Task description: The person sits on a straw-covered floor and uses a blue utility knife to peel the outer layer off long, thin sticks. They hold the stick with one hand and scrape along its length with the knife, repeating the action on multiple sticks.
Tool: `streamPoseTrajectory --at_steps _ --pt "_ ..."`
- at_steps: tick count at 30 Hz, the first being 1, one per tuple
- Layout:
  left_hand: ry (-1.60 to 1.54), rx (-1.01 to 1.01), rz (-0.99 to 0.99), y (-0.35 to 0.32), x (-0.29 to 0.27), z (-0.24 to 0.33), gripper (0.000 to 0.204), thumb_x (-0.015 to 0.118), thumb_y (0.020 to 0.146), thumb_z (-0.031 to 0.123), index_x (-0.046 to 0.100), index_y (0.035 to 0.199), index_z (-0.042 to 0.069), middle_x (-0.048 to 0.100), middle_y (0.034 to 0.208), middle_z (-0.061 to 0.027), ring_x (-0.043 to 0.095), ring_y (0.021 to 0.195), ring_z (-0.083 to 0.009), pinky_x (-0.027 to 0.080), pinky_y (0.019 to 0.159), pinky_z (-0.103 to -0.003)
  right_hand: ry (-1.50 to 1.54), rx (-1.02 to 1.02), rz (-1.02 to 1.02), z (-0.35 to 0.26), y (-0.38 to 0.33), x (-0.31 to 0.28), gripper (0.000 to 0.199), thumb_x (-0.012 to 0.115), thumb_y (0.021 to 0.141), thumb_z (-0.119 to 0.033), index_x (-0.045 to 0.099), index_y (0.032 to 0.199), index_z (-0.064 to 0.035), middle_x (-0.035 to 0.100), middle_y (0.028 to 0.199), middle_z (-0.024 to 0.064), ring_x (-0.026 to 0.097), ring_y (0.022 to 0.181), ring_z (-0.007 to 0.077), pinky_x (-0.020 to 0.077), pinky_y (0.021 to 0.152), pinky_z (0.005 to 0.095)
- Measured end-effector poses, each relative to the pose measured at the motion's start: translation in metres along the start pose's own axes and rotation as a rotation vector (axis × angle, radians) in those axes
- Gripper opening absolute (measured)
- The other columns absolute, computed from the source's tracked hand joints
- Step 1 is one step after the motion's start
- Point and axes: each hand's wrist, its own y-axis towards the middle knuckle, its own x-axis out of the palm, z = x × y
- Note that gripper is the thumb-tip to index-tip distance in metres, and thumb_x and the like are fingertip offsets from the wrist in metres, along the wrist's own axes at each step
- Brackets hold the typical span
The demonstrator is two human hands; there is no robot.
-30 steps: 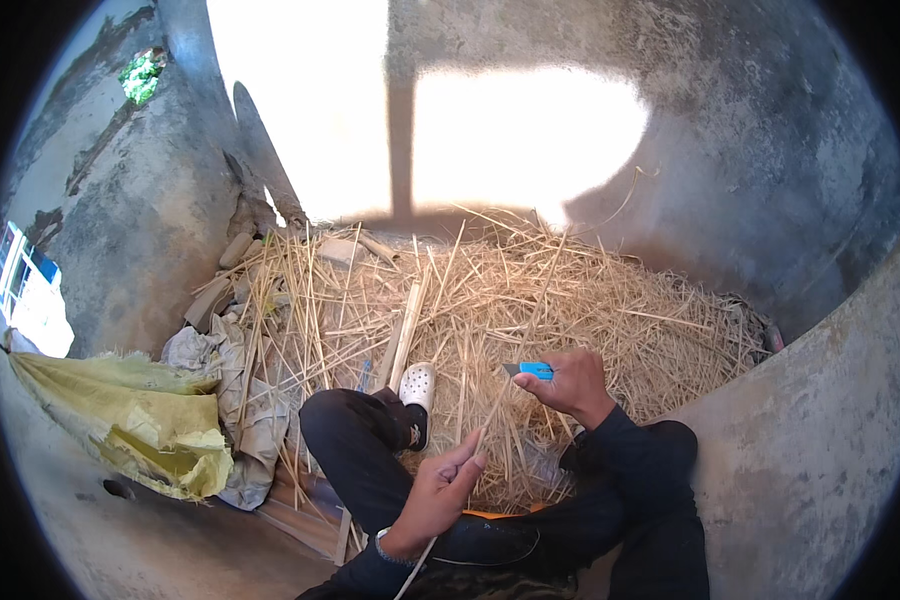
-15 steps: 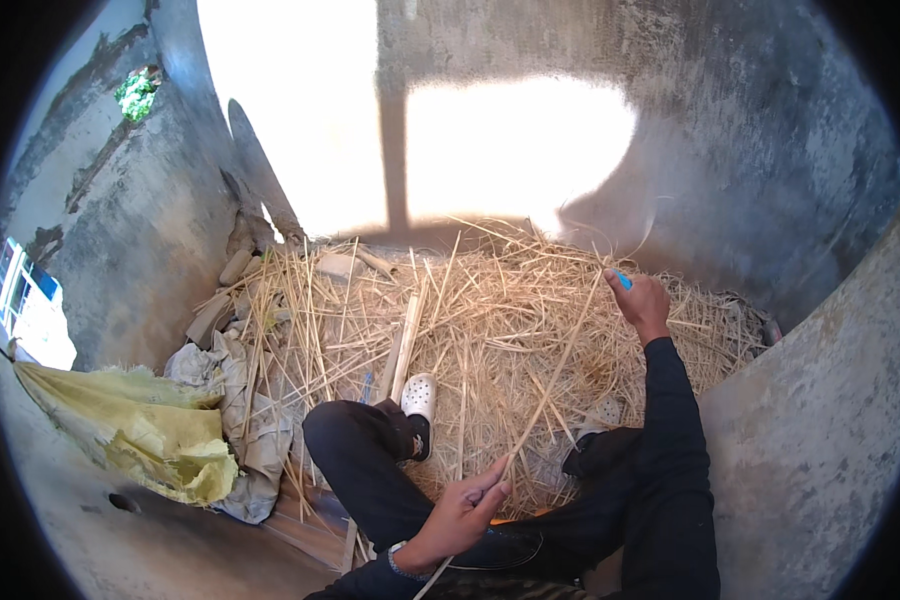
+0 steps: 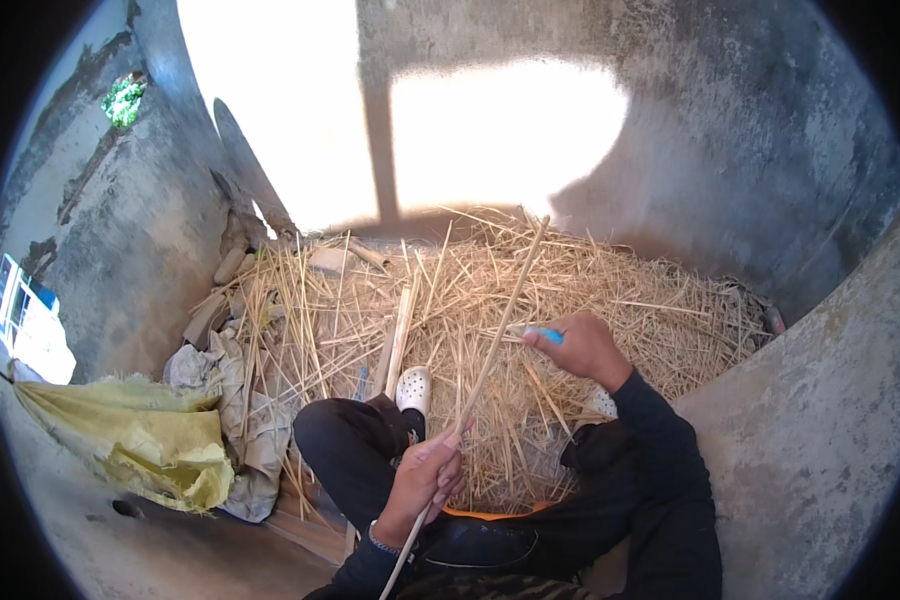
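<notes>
My left hand (image 3: 426, 482) is closed around a long, thin bamboo strip (image 3: 510, 305), which slants from near my lap up toward the far wall. In my right hand (image 3: 590, 348) is a small knife with a blue handle (image 3: 544, 334), gripped in closed fingers. Its short thin blade points left and lies close to the strip; whether the two touch I cannot tell. Below the hands are my crossed legs in dark trousers, and a white clog (image 3: 413, 388) shows on one foot. A patch of orange (image 3: 500, 515) shows at my lap.
A wide heap of pale shavings and thin strips (image 3: 610, 290) covers the floor before me. Split bamboo pieces (image 3: 404, 325) lie by the clog. A torn yellow sack (image 3: 135, 430) and grey cloth (image 3: 255, 440) are on the left. Concrete walls (image 3: 750, 130) surround me.
My right hand with the knife has come nearer and left, from off to the strip's right to close beside it. The left hand has risen slightly, and the strip now stands more upright.
</notes>
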Motion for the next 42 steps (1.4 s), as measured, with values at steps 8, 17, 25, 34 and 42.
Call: streamPoseTrajectory --at_steps 8,17,25,34,42 --pt "-0.021 0.035 -0.003 -0.006 0.006 0.001 0.043 0.045 0.101 0.019 0.040 0.139 -0.002 0.034 0.055 0.0056 0.030 0.041 -0.0032 0.030 0.046 -0.019 -0.169 -0.199 0.084 -0.048 -0.022 0.023 0.073 0.052 0.074 -0.080 0.066 0.058 -0.0103 0.055 0.048 0.0092 0.060 0.045 0.0265 0.0444 0.044 0.0384" --pt "0.068 0.073 0.010 -0.007 0.011 0.002 0.047 0.049 0.100 0.018 0.039 0.141 -0.002 0.036 0.058 0.0063 0.033 0.049 -0.0028 0.029 0.048 -0.018 -0.161 -0.208 0.145 -0.047 -0.019 0.029 0.071 0.053 0.076 -0.077 0.061 0.056 -0.0093 0.050 0.044 0.0094 0.055 0.042 0.0284 0.0418 0.044 0.0405" --pt "0.127 0.059 0.035 -0.009 0.014 0.005 0.045 0.047 0.101 0.019 0.041 0.140 -0.003 0.034 0.057 0.0061 0.032 0.043 -0.0033 0.031 0.046 -0.019 -0.186 -0.151 0.125 -0.034 -0.017 0.028 0.074 0.049 0.076 -0.080 0.063 0.058 -0.0098 0.051 0.045 0.0088 0.055 0.041 0.0256 0.0410 0.042 0.0400" --pt "0.252 0.064 -0.007 -0.021 0.010 -0.013 0.046 0.049 0.100 0.017 0.041 0.141 -0.002 0.036 0.061 0.0062 0.034 0.053 -0.0028 0.031 0.050 -0.019 -0.213 0.217 0.324 0.047 0.028 -0.007 0.080 0.039 0.080 -0.082 0.056 0.050 -0.0103 0.049 0.044 0.0063 0.052 0.040 0.0216 0.0385 0.041 0.0385" --pt "0.223 0.122 -0.010 -0.026 0.020 0.000 0.045 0.050 0.100 0.015 0.041 0.141 -0.002 0.037 0.062 0.0065 0.033 0.053 -0.0024 0.030 0.050 -0.019 -0.227 -0.037 0.250 -0.027 -0.005 0.018 0.074 0.047 0.080 -0.078 0.062 0.056 -0.0097 0.053 0.046 0.0075 0.054 0.043 0.0259 0.0397 0.044 0.0396"
